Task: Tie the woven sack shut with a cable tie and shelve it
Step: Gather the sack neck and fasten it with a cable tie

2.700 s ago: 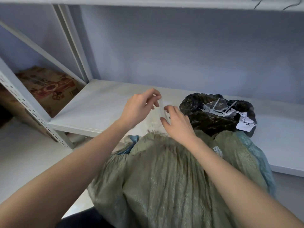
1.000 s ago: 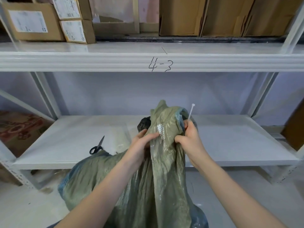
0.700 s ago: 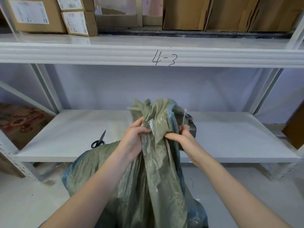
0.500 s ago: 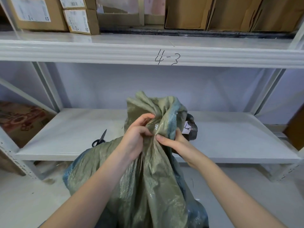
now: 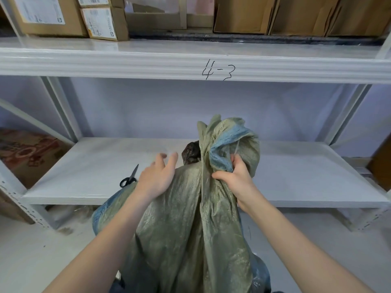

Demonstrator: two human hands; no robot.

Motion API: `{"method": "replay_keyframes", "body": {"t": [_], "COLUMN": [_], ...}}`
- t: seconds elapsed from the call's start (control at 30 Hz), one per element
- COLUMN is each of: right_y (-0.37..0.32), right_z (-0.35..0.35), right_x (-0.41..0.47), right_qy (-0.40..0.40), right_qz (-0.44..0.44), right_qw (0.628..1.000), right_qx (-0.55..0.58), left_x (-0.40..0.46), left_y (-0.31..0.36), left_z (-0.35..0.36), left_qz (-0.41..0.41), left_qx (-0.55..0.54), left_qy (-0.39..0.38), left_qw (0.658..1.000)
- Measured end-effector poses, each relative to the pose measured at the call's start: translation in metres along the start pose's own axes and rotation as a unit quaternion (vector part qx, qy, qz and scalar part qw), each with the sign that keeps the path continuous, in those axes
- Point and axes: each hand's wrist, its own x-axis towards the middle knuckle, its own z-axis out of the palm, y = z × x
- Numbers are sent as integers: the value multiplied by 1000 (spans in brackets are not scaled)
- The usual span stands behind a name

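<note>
A green woven sack (image 5: pixel 190 225) with a blue lining stands in front of the white shelf (image 5: pixel 296 176). Its top is bunched into a neck (image 5: pixel 228 140). My right hand (image 5: pixel 234 176) is closed around that neck, and a thin pale cable tie (image 5: pixel 237 148) sticks up from the fist against the fabric. My left hand (image 5: pixel 157 176) is off the neck, fingers spread and blurred, resting over the sack's left shoulder and holding nothing.
Black-handled scissors (image 5: pixel 129 177) lie on the shelf to the left. A black plastic bag (image 5: pixel 190 154) sits on the shelf behind the sack. The upper shelf, marked "4-3" (image 5: pixel 218 69), carries cardboard boxes (image 5: pixel 48 15). A printed carton (image 5: pixel 25 153) is at far left.
My left hand has let go of the sack's neck and moved left and outward, opening. My right hand now holds the gathered neck alone, shifted a little to the right.
</note>
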Motion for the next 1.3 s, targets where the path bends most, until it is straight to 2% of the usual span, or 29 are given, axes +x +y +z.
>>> {"method": "replay_keyframes", "body": {"t": [0.03, 0.07, 0.13, 0.2, 0.27, 0.33, 0.4, 0.5, 0.57, 0.67, 0.7, 0.77, 0.83, 0.9, 0.93, 0.97, 1.03, 1.1, 1.13, 1.2, 1.23, 1.3], "right_y": [1, 2, 3, 4, 5, 4, 4, 5, 7, 5, 6, 7, 10, 10, 10, 9, 7, 6, 5, 6, 6, 5], "right_z": [0, 0, 2, 2, 3, 2, 2, 1, 3, 7, 7, 8, 9, 9, 9, 7, 4, 3, 3, 4, 5, 5], "right_x": [1, 2, 2, 3, 3, 3, 3, 3, 3, 3, 3, 5, 6, 8, 8, 8, 8, 6, 6, 6, 6, 6], "right_qy": [1, 0, -2, -4, -7, 5, 14, -17, -44, -67, -68, -58, -30, 1, 14, 23, 31, 26, 23, 22, 23, 25], "right_qz": [-5, -8, -5, -3, 1, -4, -12, 8, 23, 23, 20, 11, -3, -16, -21, -24, -31, -38, -40, -41, -41, -46], "right_qw": [1000, 1000, 1000, 1000, 1000, 1000, 1000, 998, 995, 996, 997, 998, 999, 1000, 1000, 999, 999, 999, 999, 999, 999, 999], "right_qx": [4, 7, 10, 5, 4, 6, -6, -64, -88, -58, -37, -2, 13, 14, 12, 10, 3, -4, -3, 1, 3, 7], "left_x": [-1, -1, -1, -5, -7, -11, -14, -17, -20, -26, -30, -36, -37, -32, -29, -25, -19, -15, -13, -13, -17, -22], "left_y": [-3, -6, -8, -2, 3, 12, 19, 25, 28, 29, 33, 39, 42, 37, 32, 27, 18, 11, 8, 8, 12, 18], "left_z": [2, 5, 10, 13, 17, 21, 21, 19, 15, 14, 12, 11, 11, 15, 16, 17, 16, 13, 12, 12, 12, 15], "left_qz": [-19, -26, -28, -26, -23, -13, 11, 22, 7, -15, -10, 31, 117, 191, 207, 192, 84, -15, -34, -10, 9, 12], "left_qx": [49, 45, -96, -249, -323, -387, -460, -545, -588, -600, -591, -548, -428, -248, -168, -109, -49, -51, -95, -244, -304, -339], "left_qy": [-48, -91, -182, -232, -219, -156, -122, -97, -119, -176, -193, -187, -143, 0, 74, 107, 77, -34, -102, -208, -219, -193], "left_qw": [997, 994, 978, 940, 920, 909, 879, 832, 800, 781, 783, 814, 885, 950, 961, 969, 992, 998, 990, 947, 927, 921]}}
